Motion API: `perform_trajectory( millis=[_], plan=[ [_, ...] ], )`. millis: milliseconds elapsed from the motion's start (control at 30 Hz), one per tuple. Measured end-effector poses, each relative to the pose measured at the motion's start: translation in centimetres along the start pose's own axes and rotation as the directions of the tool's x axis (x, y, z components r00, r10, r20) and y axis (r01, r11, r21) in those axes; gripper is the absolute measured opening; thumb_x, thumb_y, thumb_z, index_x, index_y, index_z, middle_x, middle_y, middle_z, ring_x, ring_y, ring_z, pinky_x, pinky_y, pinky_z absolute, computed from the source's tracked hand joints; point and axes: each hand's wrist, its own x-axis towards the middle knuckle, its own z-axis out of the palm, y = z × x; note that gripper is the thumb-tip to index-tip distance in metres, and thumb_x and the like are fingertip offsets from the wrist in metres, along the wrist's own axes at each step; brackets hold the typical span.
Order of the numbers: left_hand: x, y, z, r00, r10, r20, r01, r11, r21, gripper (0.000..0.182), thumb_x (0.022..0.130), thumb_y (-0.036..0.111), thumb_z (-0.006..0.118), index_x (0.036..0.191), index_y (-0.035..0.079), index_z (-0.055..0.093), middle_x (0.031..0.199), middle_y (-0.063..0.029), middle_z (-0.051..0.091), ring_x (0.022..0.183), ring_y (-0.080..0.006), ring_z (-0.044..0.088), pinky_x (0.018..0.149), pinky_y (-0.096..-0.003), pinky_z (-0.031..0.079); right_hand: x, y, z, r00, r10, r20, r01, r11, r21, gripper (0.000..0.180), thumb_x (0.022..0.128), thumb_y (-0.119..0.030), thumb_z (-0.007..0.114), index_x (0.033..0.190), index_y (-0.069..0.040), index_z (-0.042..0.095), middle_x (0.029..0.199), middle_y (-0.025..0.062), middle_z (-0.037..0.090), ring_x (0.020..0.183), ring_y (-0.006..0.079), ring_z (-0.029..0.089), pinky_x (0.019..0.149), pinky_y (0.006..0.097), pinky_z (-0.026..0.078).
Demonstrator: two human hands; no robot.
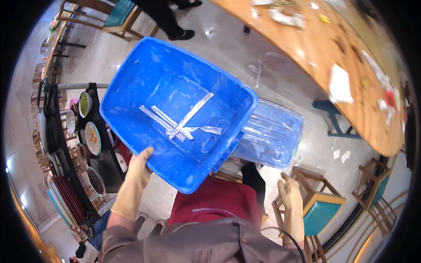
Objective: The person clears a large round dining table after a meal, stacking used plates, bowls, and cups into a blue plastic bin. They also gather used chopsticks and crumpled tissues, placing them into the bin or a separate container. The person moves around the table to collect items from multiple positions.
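A large blue plastic bin (131, 95) is tilted before me, its opening towards my face. My left hand (139, 167), in a cream rubber glove, grips its near left rim. Inside lie several clear-and-white plastic wrapper strips (194, 108), crossed over one another. Beyond the bin's right corner, a translucent ribbed plastic lid (273, 131) is partly hidden by the bin. My right hand (289, 190), gloved alike, hangs to the right, apart from bin and lid, its fingers spread and holding nothing.
On the left stands a black cart (105, 164) with bowls, plates and stacked trays. A wooden table (315, 65) with crumpled papers and scraps curves along the right. Wooden chairs with teal seats (322, 213) stand lower right. Another person's legs (164, 19) are at the top; paper scraps (342, 155) lie on the floor.
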Motion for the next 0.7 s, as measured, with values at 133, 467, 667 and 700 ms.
perform_trajectory(
  millis=[133, 467, 667, 700],
  plan=[
    [-7.9, -7.4, 6.3, 0.996, 0.055, 0.076, -0.044, 0.990, -0.135, 0.061, 0.096, 0.005, 0.070, 0.152, 0.004, 0.046, 0.141, -0.0148, 0.062, 0.125, -0.0310, 0.063, 0.108, -0.0447, 0.054, -1.9, 2.1, -4.8, 0.992, 0.072, -0.104, -0.051, 0.982, 0.183, 0.052, 0.104, -0.031, 0.058, 0.148, -0.002, 0.056, 0.137, 0.0257, 0.065, 0.131, 0.0338, 0.060, 0.107, 0.0408, 0.049],
    [-16.6, -24.1, 26.6, 0.629, -0.546, 0.554, 0.376, 0.837, 0.397, 0.057, 0.108, 0.044, 0.057, 0.150, 0.005, 0.052, 0.147, -0.0254, 0.057, 0.133, -0.0396, 0.057, 0.111, -0.0458, 0.050, 5.2, 15.8, -1.5, 0.868, 0.292, -0.403, -0.080, 0.881, 0.466, 0.090, 0.091, -0.015, 0.068, 0.165, -0.002, 0.019, 0.137, 0.0285, 0.064, 0.122, 0.0377, 0.068, 0.103, 0.0403, 0.054],
    [-10.3, -13.9, 20.4, 0.819, -0.116, 0.561, -0.307, 0.738, 0.601, 0.053, 0.103, 0.041, 0.063, 0.131, -0.004, 0.064, 0.103, -0.0195, 0.076, 0.091, -0.0258, 0.075, 0.079, -0.0323, 0.060, 6.2, 16.4, -1.1, 0.864, 0.380, -0.329, -0.176, 0.842, 0.510, 0.093, 0.095, -0.006, 0.065, 0.169, -0.011, 0.010, 0.141, 0.0285, 0.062, 0.126, 0.0398, 0.066, 0.108, 0.0399, 0.051],
    [-6.4, -12.5, 18.5, 0.733, 0.330, 0.595, -0.675, 0.462, 0.575, 0.051, 0.100, 0.037, 0.067, 0.132, -0.003, 0.063, 0.097, -0.0156, 0.075, 0.088, -0.0231, 0.073, 0.076, -0.0320, 0.057, 6.3, 16.5, -0.1, 0.872, 0.366, -0.325, -0.168, 0.848, 0.503, 0.094, 0.095, -0.008, 0.066, 0.169, -0.010, 0.008, 0.140, 0.0288, 0.062, 0.128, 0.0400, 0.065, 0.110, 0.0406, 0.050]
  ],
)
